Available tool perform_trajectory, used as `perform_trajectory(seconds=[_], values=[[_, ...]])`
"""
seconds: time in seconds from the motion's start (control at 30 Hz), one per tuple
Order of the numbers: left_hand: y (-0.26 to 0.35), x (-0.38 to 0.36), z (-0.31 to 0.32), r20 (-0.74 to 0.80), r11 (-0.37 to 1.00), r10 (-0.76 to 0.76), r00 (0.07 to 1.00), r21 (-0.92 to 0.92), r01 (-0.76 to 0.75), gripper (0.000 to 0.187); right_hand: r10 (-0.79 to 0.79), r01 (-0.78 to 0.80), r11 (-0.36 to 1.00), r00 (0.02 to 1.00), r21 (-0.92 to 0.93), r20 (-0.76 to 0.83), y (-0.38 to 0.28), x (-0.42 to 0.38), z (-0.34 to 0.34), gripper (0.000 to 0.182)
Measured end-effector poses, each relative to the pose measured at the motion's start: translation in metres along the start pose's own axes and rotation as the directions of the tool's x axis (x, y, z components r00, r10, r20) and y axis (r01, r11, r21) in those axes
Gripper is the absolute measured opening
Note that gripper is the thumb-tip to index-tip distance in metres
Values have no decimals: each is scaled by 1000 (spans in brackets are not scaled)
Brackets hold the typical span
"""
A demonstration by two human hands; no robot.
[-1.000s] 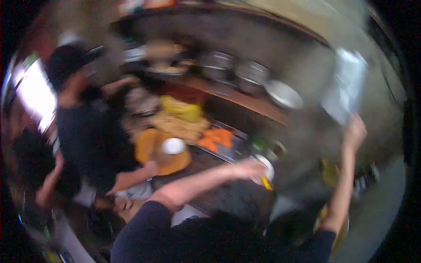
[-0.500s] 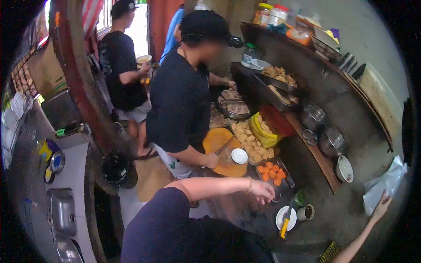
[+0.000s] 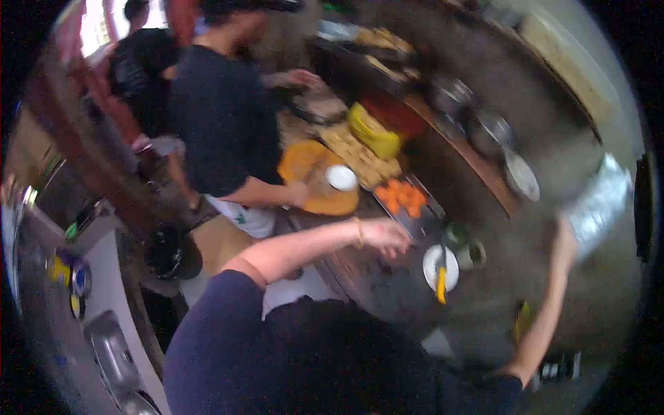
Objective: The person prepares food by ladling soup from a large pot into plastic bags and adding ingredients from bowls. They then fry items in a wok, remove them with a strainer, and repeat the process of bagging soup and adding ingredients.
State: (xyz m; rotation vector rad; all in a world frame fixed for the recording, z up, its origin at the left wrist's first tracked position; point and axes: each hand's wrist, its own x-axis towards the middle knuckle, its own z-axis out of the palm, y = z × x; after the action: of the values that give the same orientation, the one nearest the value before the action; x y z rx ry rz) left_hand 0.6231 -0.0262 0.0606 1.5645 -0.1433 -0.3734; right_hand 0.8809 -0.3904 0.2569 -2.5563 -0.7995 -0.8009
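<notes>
My left hand (image 3: 386,236) hangs in the air over the dark counter, fingers loosely stretched and holding nothing. It is close to a metal tray of orange pieces (image 3: 401,198) and a white saucer (image 3: 449,280) with a yellow-handled knife (image 3: 441,277) lying across it. Out at the right, my right hand (image 3: 566,241) grips the lower end of a clear plastic bag (image 3: 603,204); motion blur hides its fingertips. Beside the saucer stand a mug (image 3: 473,254) and a small green container (image 3: 456,235).
A co-worker in black (image 3: 225,117) stands left at an orange cutting board (image 3: 315,200) with a white dish (image 3: 341,178). Cut pale pieces (image 3: 353,152), a yellow bag (image 3: 373,131) and metal pots (image 3: 491,131) sit farther back. Another person (image 3: 142,83) stands behind. A sink (image 3: 111,349) is at left.
The view has tilted down and blurred, so the scene sits higher in the picture. My right hand has moved onto the plastic bag's lower end. My left hand stays empty over the counter.
</notes>
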Motion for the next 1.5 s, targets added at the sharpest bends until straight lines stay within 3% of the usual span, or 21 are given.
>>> perform_trajectory(seconds=[0.1,0.2,0.27,0.33,0.47,0.57,0.67,0.73,0.77,0.8,0.83,0.9,0.93,1.0,1.07,1.13,1.17,1.27,1.37,1.43,1.5], values=[[29,30,28,-43,995,99,994,-30,-100,40,-150,222,959,926,-177,347,-99,-53,25,22],[44,59,56,28,928,28,999,-373,-15,42,-355,244,933,751,266,557,-183,-126,40,24],[31,86,70,-58,925,140,988,-348,-152,43,-582,371,808,623,459,522,-193,-169,78,26],[33,92,79,-55,959,-17,998,-283,1,43,-485,321,875,595,363,642,-211,-191,75,29],[10,99,68,-342,920,-19,940,-375,-118,42,-476,250,858,716,449,510,-210,-212,76,31],[11,95,60,-419,934,69,905,-292,-207,40,-54,-73,827,977,557,207,-179,-208,59,50],[19,80,69,-407,961,100,908,-198,-195,36,262,-201,840,964,504,-51,-136,-186,79,65],[30,71,80,-342,967,36,939,-225,-119,34,376,-452,552,885,700,276,-121,-196,133,69],[33,65,84,-333,972,32,942,-209,-107,32,285,-619,161,775,768,564,-126,-193,136,65],[37,60,87,-313,940,-36,949,-334,-74,32,204,-526,218,849,822,488,-131,-198,150,52],[21,68,73,-339,942,-91,936,-333,-28,33,299,-591,-36,763,806,573,-150,-198,146,40],[-1,80,59,-473,954,-36,880,-279,-111,31,335,-498,-228,767,837,548,-155,-213,182,25],[-14,90,49,-390,897,-113,914,-435,-75,29,394,-461,-146,785,875,479,-159,-220,187,21],[-36,100,36,-415,963,-122,902,-269,7,28,493,-380,18,808,925,322,-160,-250,205,25],[-60,125,27,-245,894,-185,952,-444,59,32,582,-523,103,722,846,375,-165,-278,211,31],[-66,126,66,-216,935,-235,948,-318,160,34,572,-519,46,714,854,403,-175,-331,205,36],[-71,127,86,-210,947,-254,944,-252,198,34,504,-684,212,688,697,522,-172,-354,197,50],[-87,126,146,141,939,-248,958,-207,274,36,669,-758,-98,430,645,607,-187,-434,149,67],[-87,85,211,590,960,-271,760,220,172,35,834,-715,-251,182,652,521,-218,-486,62,76],[-83,44,253,763,964,-260,591,243,111,34,905,-736,172,380,654,190,-233,-517,43,66],[-86,22,277,839,985,-171,516,163,60,35,859,-719,77,400,691,320,-241,-535,20,66]])
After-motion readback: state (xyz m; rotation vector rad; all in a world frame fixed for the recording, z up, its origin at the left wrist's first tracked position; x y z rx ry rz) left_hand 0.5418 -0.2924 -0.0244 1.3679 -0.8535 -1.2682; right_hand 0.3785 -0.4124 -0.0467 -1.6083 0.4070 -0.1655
